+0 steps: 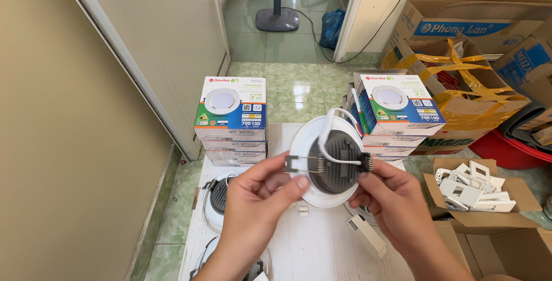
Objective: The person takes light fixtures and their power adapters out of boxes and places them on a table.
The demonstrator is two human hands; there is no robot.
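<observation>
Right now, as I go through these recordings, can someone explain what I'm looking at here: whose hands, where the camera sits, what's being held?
The single picture comes from a camera worn on a person's head, looking down. No machine: two bare hands. The left hand and right hand hold a round white ceiling lamp back side up, fingers at its metal spring clips. Below is a white work surface with more lamps and a small white box part. Behind stand stacked lamp boxes, and cardboard cartons sit to the right.

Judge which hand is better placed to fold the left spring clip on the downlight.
Left, probably. The left hand has its thumb and fingertips by the left spring clip of the downlight, while the right hand grips the opposite rim, steadying it.
</observation>
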